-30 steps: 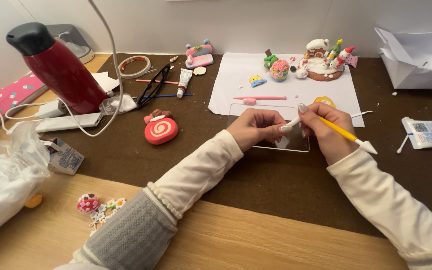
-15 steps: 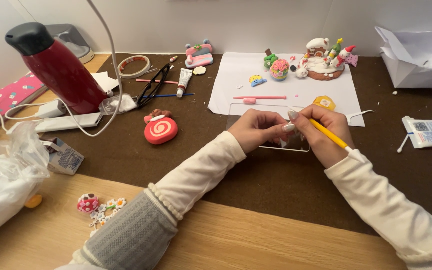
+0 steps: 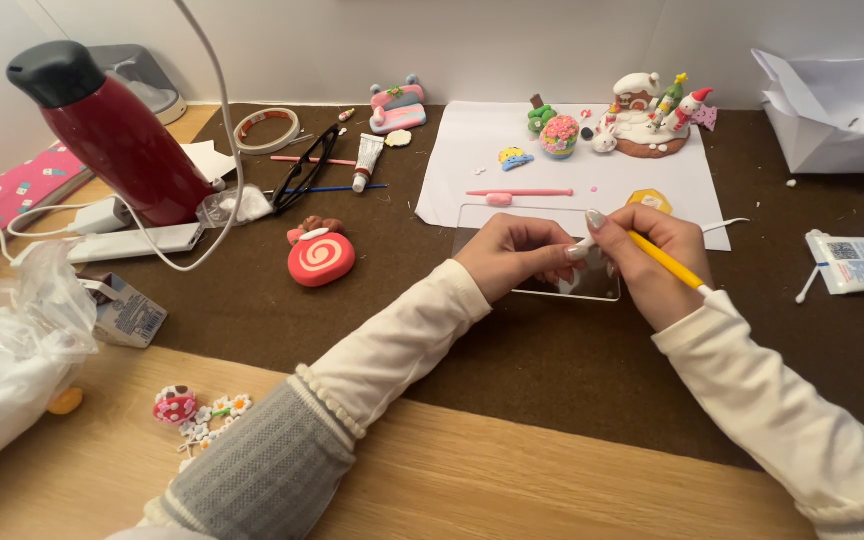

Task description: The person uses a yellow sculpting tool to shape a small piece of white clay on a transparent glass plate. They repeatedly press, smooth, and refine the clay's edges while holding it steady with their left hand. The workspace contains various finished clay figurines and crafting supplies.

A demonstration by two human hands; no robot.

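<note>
Hands (image 3: 592,262) — yellow tool (image 3: 664,259), clear sheet (image 3: 592,287)

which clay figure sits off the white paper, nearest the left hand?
The red swirl candy, alone on the brown mat to the left of the left hand. The cupcake and snow house stand on the white paper.

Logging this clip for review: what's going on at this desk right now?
A person is modelling small clay figures at a dark desk mat. The right hand holds a yellow tool like a pen, its tip meeting a small white piece pinched by the left hand over a clear work plate. Finished clay figures sit on white paper behind.
</note>
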